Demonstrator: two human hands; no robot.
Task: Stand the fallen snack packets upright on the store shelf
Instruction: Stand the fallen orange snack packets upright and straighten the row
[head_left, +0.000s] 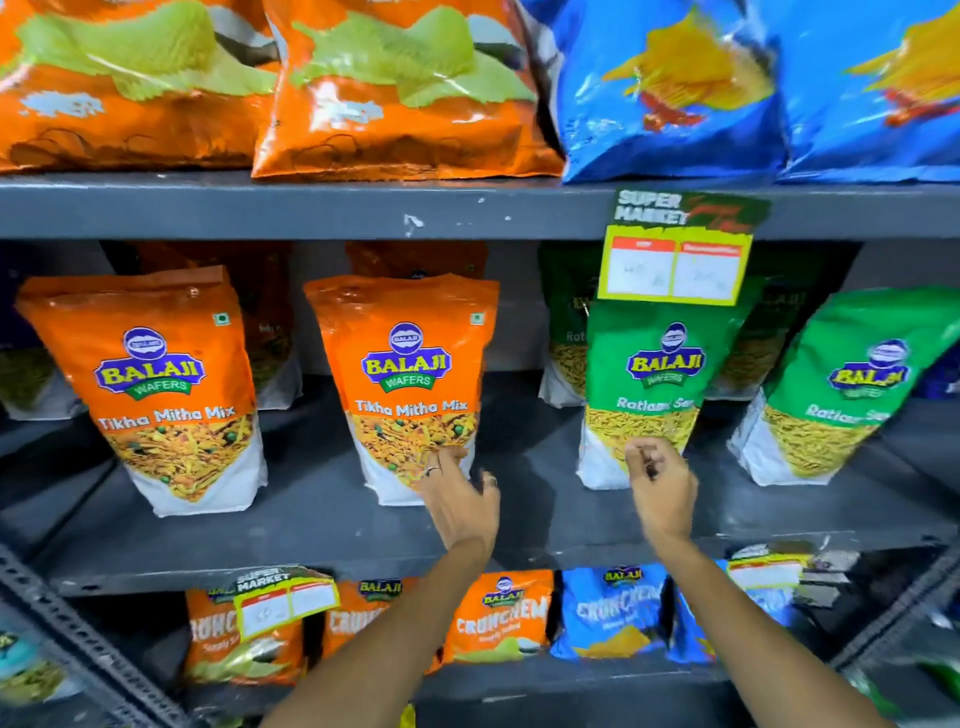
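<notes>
Grey steel shelf (322, 525) carries upright packets. Your orange packet (410, 384) at 10 o'clock from left hand (462, 499), fingers spread, holding nothing. Green packet (644, 395) at 12 from right hand (662, 488), fingertips pinched at its base; hasty tug likely topples it.

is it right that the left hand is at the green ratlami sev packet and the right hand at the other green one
Not quite. In the head view the left hand is at the orange Tikha Mitha Mix packet; the right hand is at a green Ratlami Sev packet.
</notes>
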